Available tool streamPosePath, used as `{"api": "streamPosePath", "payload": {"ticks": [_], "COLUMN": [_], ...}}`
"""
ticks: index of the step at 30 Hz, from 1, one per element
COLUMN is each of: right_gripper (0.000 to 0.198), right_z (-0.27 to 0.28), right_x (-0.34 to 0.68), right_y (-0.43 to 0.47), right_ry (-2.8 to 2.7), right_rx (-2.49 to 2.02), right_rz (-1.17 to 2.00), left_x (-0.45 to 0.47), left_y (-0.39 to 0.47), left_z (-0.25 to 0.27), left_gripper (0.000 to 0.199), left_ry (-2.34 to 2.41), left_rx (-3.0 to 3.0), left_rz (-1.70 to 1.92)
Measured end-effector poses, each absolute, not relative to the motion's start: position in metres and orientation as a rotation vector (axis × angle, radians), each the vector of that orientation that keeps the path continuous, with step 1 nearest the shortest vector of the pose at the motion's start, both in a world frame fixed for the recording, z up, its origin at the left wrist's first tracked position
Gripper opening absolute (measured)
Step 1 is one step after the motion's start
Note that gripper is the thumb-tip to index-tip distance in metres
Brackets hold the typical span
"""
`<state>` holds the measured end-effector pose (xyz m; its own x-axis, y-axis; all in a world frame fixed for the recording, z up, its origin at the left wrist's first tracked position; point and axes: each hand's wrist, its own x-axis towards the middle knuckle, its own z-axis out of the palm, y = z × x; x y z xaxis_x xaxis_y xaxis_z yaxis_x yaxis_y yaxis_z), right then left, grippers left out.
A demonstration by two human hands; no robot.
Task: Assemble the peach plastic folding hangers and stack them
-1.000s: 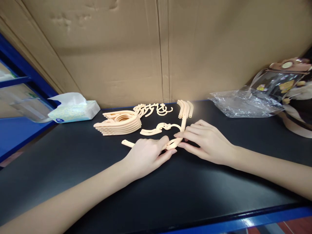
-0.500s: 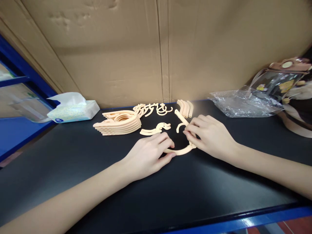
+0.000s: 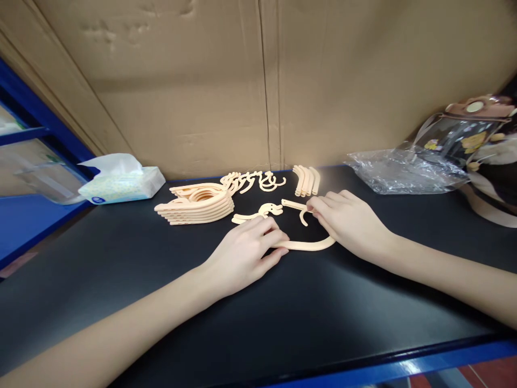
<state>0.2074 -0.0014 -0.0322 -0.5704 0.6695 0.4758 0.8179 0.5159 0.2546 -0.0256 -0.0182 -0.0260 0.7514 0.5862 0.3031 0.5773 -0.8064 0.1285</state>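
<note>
Between both hands, low over the black table, is a cream plastic folding clothes hanger (image 3: 310, 246) with its curved arm toward me and its hook curling inward. My left hand (image 3: 252, 253) pinches the left end of that arm between thumb and fingers. Closed over the hanger's right side, my right hand (image 3: 343, 218) hides the joint there. A second straight arm pokes out to the left of the right fingers. Just beyond my left hand lie loose cream hanger pieces (image 3: 258, 212), one with a hooked end.
A stack of folded cream hangers (image 3: 197, 207) lies left of centre. Behind are loose hooks (image 3: 269, 181) and several curved arms (image 3: 307, 180). A tissue pack (image 3: 123, 180) stands at left; a clear plastic bag (image 3: 404, 172) and a bottle (image 3: 460, 134) are at right. Cardboard (image 3: 181, 86) walls the back.
The hanger's far arm has swung down and leftward under my right hand, and its hook has turned with it. My left hand has stayed nearly still on the near arm.
</note>
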Motion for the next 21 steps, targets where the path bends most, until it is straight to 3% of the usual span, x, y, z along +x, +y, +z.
{"api": "streamPosePath", "payload": {"ticks": [13,21], "right_gripper": [0.021,0.033], "right_z": [-0.028,-0.025], "right_x": [0.212,0.199], "right_y": [0.002,-0.017], "right_ry": [-2.508,-2.649], "right_rx": [-1.274,-0.815], "right_rz": [-0.714,-0.519], "left_x": [-0.032,-0.037], "left_y": [-0.007,0.002], "left_z": [-0.027,-0.035], "left_gripper": [0.029,0.034], "left_ry": [1.194,1.272], "left_rx": [2.918,2.882], "left_rz": [0.614,0.564]}}
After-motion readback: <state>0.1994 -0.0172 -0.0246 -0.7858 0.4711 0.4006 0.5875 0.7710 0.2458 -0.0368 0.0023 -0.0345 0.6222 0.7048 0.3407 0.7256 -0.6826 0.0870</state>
